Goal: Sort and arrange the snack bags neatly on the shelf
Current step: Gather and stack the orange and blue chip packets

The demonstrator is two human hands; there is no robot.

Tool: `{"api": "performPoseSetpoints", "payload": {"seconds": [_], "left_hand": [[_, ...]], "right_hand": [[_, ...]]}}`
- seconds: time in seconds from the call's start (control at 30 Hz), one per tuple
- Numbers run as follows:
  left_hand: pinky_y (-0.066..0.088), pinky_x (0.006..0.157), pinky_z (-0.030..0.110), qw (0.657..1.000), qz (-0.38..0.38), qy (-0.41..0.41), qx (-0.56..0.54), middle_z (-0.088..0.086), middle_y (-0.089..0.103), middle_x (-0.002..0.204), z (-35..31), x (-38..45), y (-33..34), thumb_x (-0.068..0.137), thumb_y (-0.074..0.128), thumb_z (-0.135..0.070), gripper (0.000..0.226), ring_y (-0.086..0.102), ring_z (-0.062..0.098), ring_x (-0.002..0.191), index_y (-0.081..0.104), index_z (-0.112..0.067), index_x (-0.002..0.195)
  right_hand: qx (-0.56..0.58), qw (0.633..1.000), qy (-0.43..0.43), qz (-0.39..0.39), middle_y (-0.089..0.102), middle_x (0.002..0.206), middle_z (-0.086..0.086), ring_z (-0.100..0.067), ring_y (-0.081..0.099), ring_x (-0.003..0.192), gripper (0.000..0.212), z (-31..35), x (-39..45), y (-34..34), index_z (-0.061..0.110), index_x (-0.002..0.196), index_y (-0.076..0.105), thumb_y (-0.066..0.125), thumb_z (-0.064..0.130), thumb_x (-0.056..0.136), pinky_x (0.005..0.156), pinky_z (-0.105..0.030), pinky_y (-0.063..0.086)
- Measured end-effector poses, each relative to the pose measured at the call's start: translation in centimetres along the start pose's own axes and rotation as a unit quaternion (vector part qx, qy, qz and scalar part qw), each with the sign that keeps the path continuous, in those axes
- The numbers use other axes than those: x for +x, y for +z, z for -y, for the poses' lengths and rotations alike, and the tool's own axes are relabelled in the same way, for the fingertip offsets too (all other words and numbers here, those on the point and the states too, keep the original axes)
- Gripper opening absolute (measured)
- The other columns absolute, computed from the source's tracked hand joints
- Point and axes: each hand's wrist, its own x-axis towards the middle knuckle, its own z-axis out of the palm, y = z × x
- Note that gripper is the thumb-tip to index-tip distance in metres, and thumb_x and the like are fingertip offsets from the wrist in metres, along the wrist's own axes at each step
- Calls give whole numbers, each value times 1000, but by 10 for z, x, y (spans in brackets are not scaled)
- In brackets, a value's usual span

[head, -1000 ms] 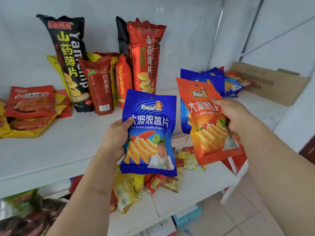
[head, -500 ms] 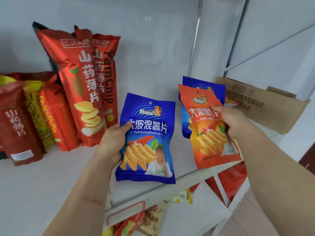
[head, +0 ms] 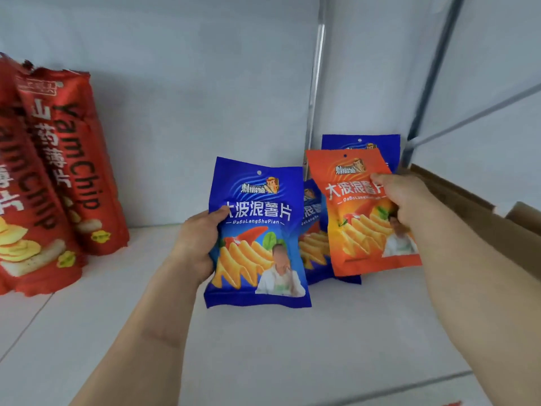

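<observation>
Two forearms reach in from the near edge over the white shelf (head: 263, 347). Left hand (head: 196, 244) holds a blue chip bag (head: 257, 235) by its left edge: thumb laid across the front, fingers curled behind, grip pinching the bag. Bag upright, front facing the camera, roughly centre of the shelf; whether its bottom edge touches the shelf surface, cannot tell.

Right hand (head: 401, 200) holds an orange chip bag (head: 363, 212) at its upper right side: thumb on the front near the printed title, fingers wrapped behind, grip closed on the bag. Bag upright, tilted slightly, just right of the blue one and a little farther back.

Behind the orange bag, two more blue bags: second blue bag (head: 313, 230) shows between the two held bags, its lower edge on the shelf; third blue bag (head: 360, 142) stands farther back, only its top visible, close to the back wall (head: 190, 112).

Far left, tall red yam chip bags (head: 70, 171) stand leaning against the back wall, well apart from the held bags. Far right, brown cardboard (head: 468, 218) lies along the shelf edge, just beside the right forearm. Metal upright (head: 317, 83) runs up the back wall above the stacked bags.
</observation>
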Motion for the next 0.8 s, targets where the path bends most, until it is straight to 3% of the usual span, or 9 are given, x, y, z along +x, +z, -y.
{"api": "performPoseSetpoints", "payload": {"seconds": [0.07, 0.13, 0.23, 0.37, 0.47, 0.57, 0.63, 0.7, 0.8], "left_hand": [[61, 75, 43, 1000, -18, -7, -20, 7, 79, 89, 3, 10, 26, 94, 67, -34, 26, 77, 26, 79, 62, -11, 106], [61, 70, 40, 999, -23, -23, -34, 8, 79, 89, 6, 19, 50, 94, 67, -33, 25, 76, 26, 77, 62, -11, 105], [61, 80, 48, 998, -29, -40, -28, 11, 78, 94, 14, 34, 85, 95, 66, -31, 26, 76, 29, 86, 62, -9, 108], [59, 88, 49, 998, -52, -28, -3, 13, 76, 99, 20, 54, 122, 98, 63, -25, 21, 74, 32, 88, 63, -5, 105], [55, 71, 34, 996, -85, 0, 32, 19, 70, 112, 23, 66, 148, 100, 57, -20, 14, 65, 24, 74, 61, -6, 98], [42, 57, 24, 988, -129, 38, 71, 24, 61, 132, 30, 74, 170, 101, 51, -18, 25, 65, 35, 104, 62, -3, 118], [49, 69, 29, 988, -137, 38, 63, 22, 58, 136, 31, 74, 179, 105, 45, -20, 36, 58, 36, 123, 54, 0, 133], [53, 89, 35, 985, -144, 49, 82, 19, 59, 133, 29, 74, 179, 107, 42, -24, 35, 59, 31, 120, 54, -1, 130], [55, 79, 37, 968, -170, 87, 163, 16, 67, 119, 30, 76, 170, 105, 48, -25, 25, 65, 28, 102, 59, -2, 110]], "right_hand": [[-18, 999, -31, -20, 72, 100, -8, -27, 70, 82, 42, 2, 27, -5, 15, 117, 61, 70, 43, 87, 71, -39, 57], [-51, 995, -78, -44, 69, 117, -10, -29, 67, 98, 53, -1, 52, -9, 9, 128, 60, 67, 44, 88, 87, -41, 55], [-87, 988, -124, -39, 64, 127, -9, -31, 62, 111, 51, -9, 73, -10, 10, 131, 58, 62, 41, 91, 96, -40, 50], [-129, 983, -131, -28, 59, 134, -10, -30, 56, 121, 42, -15, 86, -13, 14, 136, 53, 49, 35, 100, 92, -31, 41], [-159, 979, -124, -28, 58, 131, -16, -33, 55, 118, 40, -11, 90, -22, 5, 129, 56, 40, 33, 104, 90, -35, 42], [-215, 962, -166, -37, 58, 127, -23, -38, 54, 117, 38, -3, 83, -30, -2, 123, 55, 33, 22, 105, 87, -38, 43], [-225, 952, -201, -51, 60, 123, -20, -34, 56, 109, 43, 3, 79, -37, -1, 124, 56, 30, 28, 107, 78, -34, 38], [-247, 938, -235, -62, 61, 122, -17, -29, 53, 98, 46, 8, 74, -42, 3, 126, 55, 29, 35, 107, 77, -30, 34], [-286, 919, -266, -55, 60, 125, -15, -33, 57, 109, 47, 12, 64, -44, 7, 132, 51, 29, 39, 106, 79, -31, 35]]}}
